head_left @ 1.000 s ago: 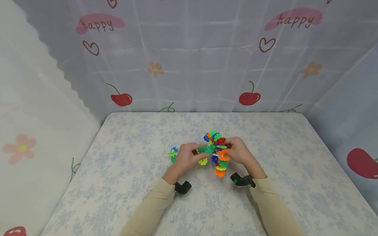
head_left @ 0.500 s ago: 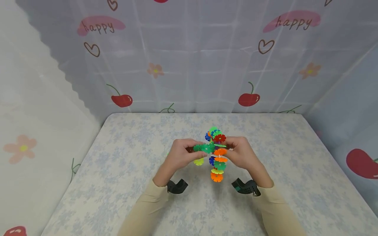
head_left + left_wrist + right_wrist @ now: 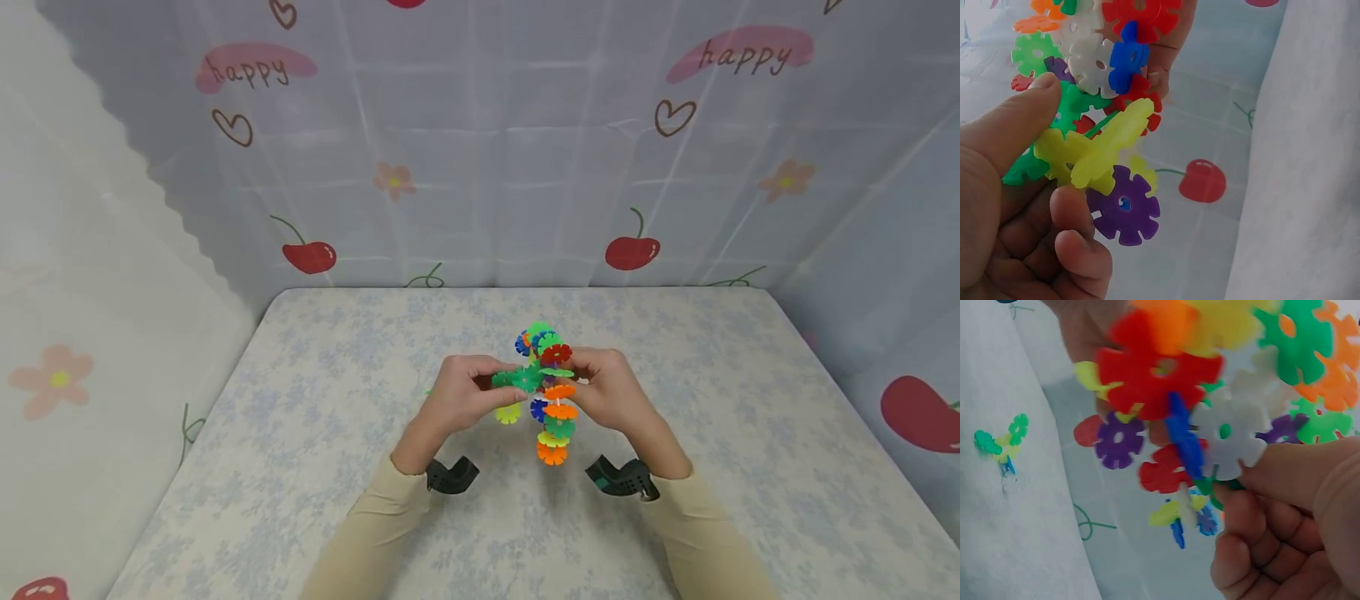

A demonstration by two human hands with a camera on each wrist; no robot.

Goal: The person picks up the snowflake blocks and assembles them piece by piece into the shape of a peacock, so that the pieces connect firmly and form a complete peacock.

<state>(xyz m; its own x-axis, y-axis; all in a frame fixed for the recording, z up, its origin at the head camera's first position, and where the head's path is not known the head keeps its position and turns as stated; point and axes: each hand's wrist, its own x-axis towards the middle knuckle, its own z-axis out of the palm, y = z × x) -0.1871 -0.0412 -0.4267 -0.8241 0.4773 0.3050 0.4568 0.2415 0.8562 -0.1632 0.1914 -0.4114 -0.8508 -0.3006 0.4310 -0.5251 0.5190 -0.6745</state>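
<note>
Between both hands is a figure built of interlocking plastic snowflake discs [image 3: 558,427], in orange, green, yellow, blue, red, white and purple. My left hand [image 3: 457,400] pinches a green disc [image 3: 525,378] on the figure's left side, thumb on its near face. Beside those fingers, in the left wrist view, are yellow discs [image 3: 1100,153] and a purple disc [image 3: 1127,215]. My right hand [image 3: 613,392] grips the figure's middle from the right, thumb and finger near a white disc [image 3: 1229,434]. Fingertips behind the discs are partly hidden.
A small separate cluster of green, yellow and blue discs [image 3: 1004,445] lies on the patterned tabletop [image 3: 300,400], almost hidden behind my left hand in the head view. A curtain printed with cherries [image 3: 480,167] stands along the table's back edge.
Over the second, my left hand shifted slightly left with the green disc, covering most of the small cluster. The figure's lower end swung a little left. The last half second shows hardly any motion.
</note>
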